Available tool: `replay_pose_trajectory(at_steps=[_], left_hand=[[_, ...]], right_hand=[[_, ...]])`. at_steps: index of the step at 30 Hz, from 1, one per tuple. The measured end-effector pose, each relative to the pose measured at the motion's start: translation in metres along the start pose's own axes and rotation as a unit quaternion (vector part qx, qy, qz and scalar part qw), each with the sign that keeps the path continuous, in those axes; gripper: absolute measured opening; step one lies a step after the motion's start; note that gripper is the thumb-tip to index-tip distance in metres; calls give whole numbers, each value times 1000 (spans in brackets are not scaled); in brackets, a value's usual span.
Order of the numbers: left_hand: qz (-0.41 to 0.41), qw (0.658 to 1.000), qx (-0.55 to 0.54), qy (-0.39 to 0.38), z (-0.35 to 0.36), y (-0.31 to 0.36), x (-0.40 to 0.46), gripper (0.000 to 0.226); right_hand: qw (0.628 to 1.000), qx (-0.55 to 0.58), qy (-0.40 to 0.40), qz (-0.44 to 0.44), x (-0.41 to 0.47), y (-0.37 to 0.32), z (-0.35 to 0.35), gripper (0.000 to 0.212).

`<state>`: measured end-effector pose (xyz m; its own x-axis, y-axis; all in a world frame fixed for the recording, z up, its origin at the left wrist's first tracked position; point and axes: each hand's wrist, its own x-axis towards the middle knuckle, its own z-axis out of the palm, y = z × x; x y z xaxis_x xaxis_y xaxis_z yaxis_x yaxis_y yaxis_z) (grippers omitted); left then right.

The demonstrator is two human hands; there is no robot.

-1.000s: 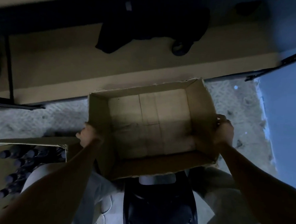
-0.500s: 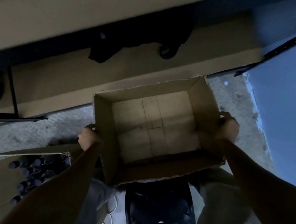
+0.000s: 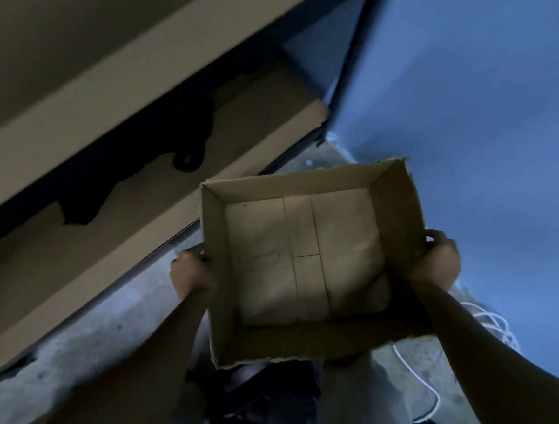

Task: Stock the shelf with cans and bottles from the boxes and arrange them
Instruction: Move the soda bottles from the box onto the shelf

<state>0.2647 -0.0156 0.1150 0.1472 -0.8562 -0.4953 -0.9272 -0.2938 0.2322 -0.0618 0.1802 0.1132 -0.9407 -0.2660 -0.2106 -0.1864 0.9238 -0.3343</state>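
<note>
Box (image 3: 301, 263) is empty and has swung right, away from the shelf (image 3: 140, 202), toward the blue wall (image 3: 477, 109). Left hand (image 3: 191, 272) and right hand (image 3: 438, 259) grip its sides with curled fingers, so probably it is being put aside.

The box (image 3: 304, 263) is brown cardboard, dull, with rough torn edges along its top. The shelf (image 3: 79, 264) boards look like smooth, dull wood, set in a dark metal frame (image 3: 352, 51). The floor (image 3: 97, 341) is rough grey concrete. The wall (image 3: 478, 93) is smooth blue paint. A white cord (image 3: 430, 398) looks like smooth plastic.
</note>
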Motion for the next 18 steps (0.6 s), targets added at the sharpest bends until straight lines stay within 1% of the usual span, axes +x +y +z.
replay_pose_trajectory(at_steps=[4, 7, 10, 11, 14, 18], left_hand=[[90, 996, 0, -12, 25, 83, -5, 23], [150, 988, 34, -20, 37, 126, -3, 24], [165, 984, 53, -38, 52, 154, -3, 29], [182, 981, 53, -39, 56, 161, -6, 32], [270, 960, 59, -39, 70, 182, -23, 39], [327, 943, 34, -50, 94, 213, -32, 41]], right_hand=[[995, 6, 19, 95, 18, 70, -21, 46], [990, 29, 14, 136, 15, 103, -13, 43], [977, 29, 16, 211, 8, 127, 6, 39], [970, 32, 11, 239, 4, 135, 11, 39], [951, 48, -8, 306, -9, 161, 19, 37], [933, 62, 4, 355, -19, 187, 18, 35]])
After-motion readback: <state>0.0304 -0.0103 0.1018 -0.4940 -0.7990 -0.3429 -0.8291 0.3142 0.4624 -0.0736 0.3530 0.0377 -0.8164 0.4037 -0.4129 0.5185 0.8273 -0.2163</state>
